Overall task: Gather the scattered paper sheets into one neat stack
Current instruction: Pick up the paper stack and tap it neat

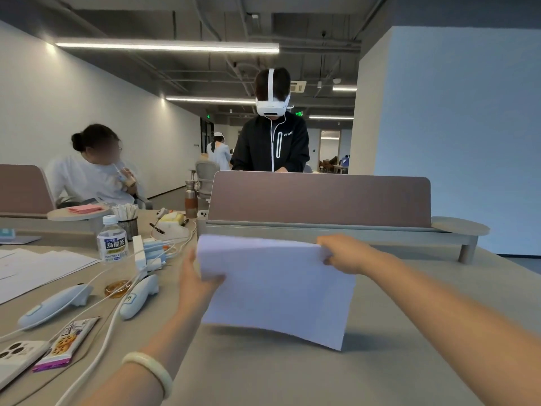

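- Left grip [196, 284] and right grip [345, 253] each pinch opposite edges of the paper stack [278, 291].
- Stack hangs above a grey table [415, 332] in an open office.

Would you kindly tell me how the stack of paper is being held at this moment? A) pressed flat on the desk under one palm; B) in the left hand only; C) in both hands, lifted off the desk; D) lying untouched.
C: the left hand grips the left edge of the stack of paper, the right hand pinches its far right corner, and its near edge hangs above the desk, casting a shadow.
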Demonstrator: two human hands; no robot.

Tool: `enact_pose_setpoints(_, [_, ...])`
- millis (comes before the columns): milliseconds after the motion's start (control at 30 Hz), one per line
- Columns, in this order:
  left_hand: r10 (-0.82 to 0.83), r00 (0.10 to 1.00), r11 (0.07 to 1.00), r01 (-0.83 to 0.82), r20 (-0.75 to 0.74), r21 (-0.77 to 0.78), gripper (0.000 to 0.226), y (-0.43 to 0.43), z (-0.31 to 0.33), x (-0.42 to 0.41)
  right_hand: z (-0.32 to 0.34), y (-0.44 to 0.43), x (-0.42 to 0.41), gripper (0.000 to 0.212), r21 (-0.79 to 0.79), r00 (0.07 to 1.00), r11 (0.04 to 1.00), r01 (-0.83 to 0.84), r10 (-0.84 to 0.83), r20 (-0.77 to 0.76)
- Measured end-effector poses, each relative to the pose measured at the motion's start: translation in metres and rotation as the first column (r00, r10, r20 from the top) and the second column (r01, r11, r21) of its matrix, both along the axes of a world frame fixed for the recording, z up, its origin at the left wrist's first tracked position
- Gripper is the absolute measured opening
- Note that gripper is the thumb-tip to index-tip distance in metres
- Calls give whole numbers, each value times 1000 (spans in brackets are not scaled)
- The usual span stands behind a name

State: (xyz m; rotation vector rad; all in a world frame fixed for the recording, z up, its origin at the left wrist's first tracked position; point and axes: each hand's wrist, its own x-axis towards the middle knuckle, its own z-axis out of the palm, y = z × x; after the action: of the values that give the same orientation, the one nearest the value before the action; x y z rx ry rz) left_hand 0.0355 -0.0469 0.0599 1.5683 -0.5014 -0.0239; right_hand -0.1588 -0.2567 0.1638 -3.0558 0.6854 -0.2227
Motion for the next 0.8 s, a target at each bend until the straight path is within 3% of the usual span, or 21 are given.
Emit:
enact_pose_setpoints(67, [-175,984,983,172,-37,-68,66,3,-9,-5,1,4,5,10,-83,997,996,-8,2,-72])
enact_pose_setpoints(167, [-259,966,959,256,-3,-123,45,6,-19,-11,0,3,4,8,-87,999,996,18,-22,-39])
enact_pose_setpoints(233, [-244,970,962,243,8,-123,38,4,-18,-12,0,-4,-1,16,14,997,999,48,-48,67])
enact_pose_setpoints(300, [-203,979,975,200,-23,-98,37,1,-17,-9,-2,-11,-8,26,211,966,976,58,-108,234])
enact_pose_setpoints(367, [-163,984,984,157,-73,-82,38,-2,-19,-4,-11,-15,-17,42,444,880,896,12,-221,421])
enact_pose_setpoints(433, [-171,980,984,163,-104,-75,38,-4,-22,-1,-27,-13,-29,53,653,775,752,-94,-357,522])
enact_pose_setpoints(500, [-193,972,979,183,-131,-89,35,-4,-25,-1,-57,-12,-37,60,790,730,571,-226,-438,525])
enact_pose_setpoints(567, [-217,964,973,202,-151,-109,34,-5,-28,-2,-92,-8,-37,62,861,748,442,-252,-476,463])
enact_pose_setpoints(667, [-255,960,961,237,-120,-142,34,-6,-28,-9,-131,0,-24,41,893,704,363,-266,-560,437])
enact_pose_setpoints(800, [-220,970,961,198,-100,-194,31,-8,-26,-14,-131,-2,-13,25,865,614,407,-294,-613,497])
